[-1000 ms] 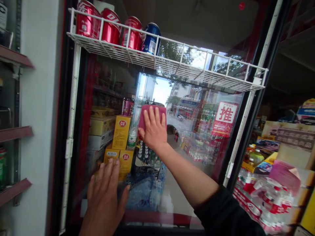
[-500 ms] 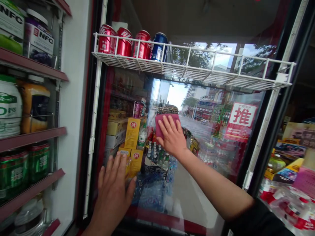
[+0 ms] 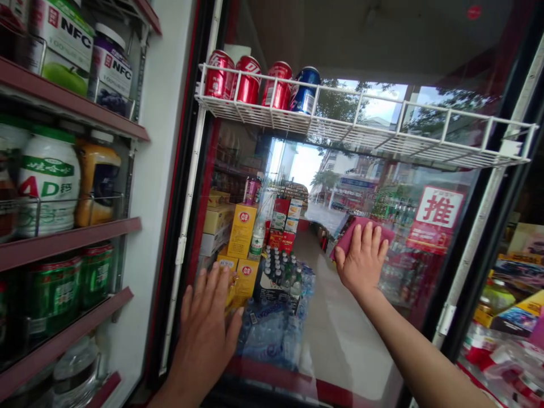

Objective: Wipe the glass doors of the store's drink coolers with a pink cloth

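An open fridge's glass door (image 3: 340, 340) faces me, showing a street and shop goods through and in it. My left hand (image 3: 208, 334) lies flat on the glass near its lower left, fingers spread. My right hand (image 3: 361, 260) presses a pink cloth (image 3: 351, 232) flat against the glass at mid height, right of centre, fingers stretched over it. A white wire rack (image 3: 382, 136) on the door above both hands carries three red cans (image 3: 249, 79) and a blue can (image 3: 304, 90) at its left end.
Fridge shelves (image 3: 63, 241) on the left hold bottles and green cans. A red-and-white sign (image 3: 436, 212) is stuck on the glass at right. Packs of bottles and boxed goods (image 3: 501, 340) are stacked past the door's right edge.
My right hand has slid the pink cloth to the right and slightly down across the glass. My left hand stays flat on the door. The view has turned, showing more of the shelves.
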{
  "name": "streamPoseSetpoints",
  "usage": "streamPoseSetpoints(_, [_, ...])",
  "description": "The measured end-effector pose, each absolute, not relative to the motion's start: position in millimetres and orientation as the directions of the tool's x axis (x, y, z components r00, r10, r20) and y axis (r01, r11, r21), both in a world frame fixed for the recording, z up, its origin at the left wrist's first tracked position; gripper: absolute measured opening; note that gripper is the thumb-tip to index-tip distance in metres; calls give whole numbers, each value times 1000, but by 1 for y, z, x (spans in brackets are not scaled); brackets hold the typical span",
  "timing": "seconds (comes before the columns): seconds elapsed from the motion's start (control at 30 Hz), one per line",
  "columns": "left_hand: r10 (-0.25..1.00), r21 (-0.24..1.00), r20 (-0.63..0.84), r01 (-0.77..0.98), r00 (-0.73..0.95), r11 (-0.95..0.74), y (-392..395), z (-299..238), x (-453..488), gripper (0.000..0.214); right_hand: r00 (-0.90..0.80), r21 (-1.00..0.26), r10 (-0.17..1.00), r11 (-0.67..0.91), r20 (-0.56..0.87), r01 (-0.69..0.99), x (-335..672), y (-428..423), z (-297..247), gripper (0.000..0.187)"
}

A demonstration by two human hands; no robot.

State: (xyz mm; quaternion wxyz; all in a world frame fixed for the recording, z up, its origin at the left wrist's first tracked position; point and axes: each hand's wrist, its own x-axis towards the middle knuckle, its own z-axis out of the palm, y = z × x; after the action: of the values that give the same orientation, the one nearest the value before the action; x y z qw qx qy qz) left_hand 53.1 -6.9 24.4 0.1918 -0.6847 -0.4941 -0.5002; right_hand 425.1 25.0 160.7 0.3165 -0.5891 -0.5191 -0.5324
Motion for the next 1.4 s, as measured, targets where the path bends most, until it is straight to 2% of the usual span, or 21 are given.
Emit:
streamPoseSetpoints(0.07, [492, 241, 870, 869, 4, -433, -5, 21, 49, 84, -98, 169, 266, -258, 959, 951, 405, 36, 162, 89])
streamPoseSetpoints(0.27, [529, 272, 848, 869, -14, -413, 0, 9, 41, 85, -195, 258, 317, -169, 928, 951, 333, 66, 174, 85])
streamPoseSetpoints(0.73, [560, 274, 828, 894, -33, -354, -1, -7, 28, 84, -453, 404, 350, 208, 820, 891, 182, 125, 199, 85])
streamPoseSetpoints(1.0, [565, 284, 823, 902, -55, -326, 0, -8, 17, 83, -593, 477, 409, 356, 693, 803, 125, 143, 203, 85])
streamPoseSetpoints(1.17, [576, 288, 814, 913, -73, -291, 0, -10, 8, 84, -668, 511, 403, 436, 625, 741, 97, 153, 194, 82])
streamPoseSetpoints(1.4, [579, 289, 811, 920, -90, -263, 1, -12, -1, 85, -684, 504, 390, 471, 617, 724, 86, 154, 178, 79])
